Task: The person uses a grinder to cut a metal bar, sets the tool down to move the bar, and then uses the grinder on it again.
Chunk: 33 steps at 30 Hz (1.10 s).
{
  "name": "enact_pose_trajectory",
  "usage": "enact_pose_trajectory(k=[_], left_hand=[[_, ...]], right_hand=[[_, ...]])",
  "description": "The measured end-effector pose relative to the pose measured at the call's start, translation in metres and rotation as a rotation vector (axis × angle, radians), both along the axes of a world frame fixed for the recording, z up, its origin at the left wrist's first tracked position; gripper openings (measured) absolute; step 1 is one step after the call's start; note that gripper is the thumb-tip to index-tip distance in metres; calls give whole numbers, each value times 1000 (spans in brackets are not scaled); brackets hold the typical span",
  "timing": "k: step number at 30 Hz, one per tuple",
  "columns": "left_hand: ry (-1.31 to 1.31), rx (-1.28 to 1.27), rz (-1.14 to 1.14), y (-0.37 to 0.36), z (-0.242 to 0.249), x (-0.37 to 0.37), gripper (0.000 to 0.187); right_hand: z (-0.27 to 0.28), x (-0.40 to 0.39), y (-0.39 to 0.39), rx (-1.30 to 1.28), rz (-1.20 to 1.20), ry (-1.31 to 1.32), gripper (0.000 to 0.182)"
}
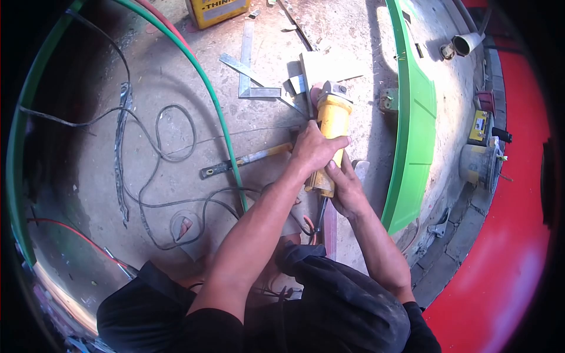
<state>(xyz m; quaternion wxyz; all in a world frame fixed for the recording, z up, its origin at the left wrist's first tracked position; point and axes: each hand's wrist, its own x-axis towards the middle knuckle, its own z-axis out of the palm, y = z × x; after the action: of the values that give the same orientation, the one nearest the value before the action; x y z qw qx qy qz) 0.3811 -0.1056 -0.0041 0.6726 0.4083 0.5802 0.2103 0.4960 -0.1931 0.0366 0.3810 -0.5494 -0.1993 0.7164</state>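
Observation:
A yellow angle grinder (334, 120) is held in both hands, its metal head pointing away from me. My left hand (315, 147) is closed around the body, thumb across the top. Lower down, my right hand (348, 187) wraps the rear part, close to where the cord leaves. The reddish disc (316, 95) shows on the head's left side, right by a narrow metal bar (306, 79). Left of the hands lies a tool with a yellow shaft and black grip (216, 169); its far end is hidden by my left hand.
Metal angle pieces (261, 92) lie on the concrete floor. A green hose (219, 112) and black cable (158, 147) loop at left. A bright green panel (413, 141) stands at right, with a red surface (500, 253) beyond. A yellow container (219, 13) is at the top.

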Motion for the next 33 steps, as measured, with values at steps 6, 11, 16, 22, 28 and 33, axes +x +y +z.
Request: enact_pose_trajectory(k=[6,11,16,22,28,33], left_hand=[[-59,-15,25,-1,-4,0,86],[-94,-17,23,-1,-9,-2,85],[-115,-13,59,-5,-15,0,86],[-125,-27,47,-6,-5,-9,86],[-152,-33,57,-13,-4,-11,87],[-112,-9,44,-18,-10,-11,89]], right_hand=[[1,-2,2,2,-12,22,85],[6,-6,2,-24,-4,6,81],[9,-6,2,-21,-7,-2,88],[8,-10,0,17,40,-100,79],[9,-12,-4,1,27,-92,81],[14,-13,-5,-19,45,-31,88]])
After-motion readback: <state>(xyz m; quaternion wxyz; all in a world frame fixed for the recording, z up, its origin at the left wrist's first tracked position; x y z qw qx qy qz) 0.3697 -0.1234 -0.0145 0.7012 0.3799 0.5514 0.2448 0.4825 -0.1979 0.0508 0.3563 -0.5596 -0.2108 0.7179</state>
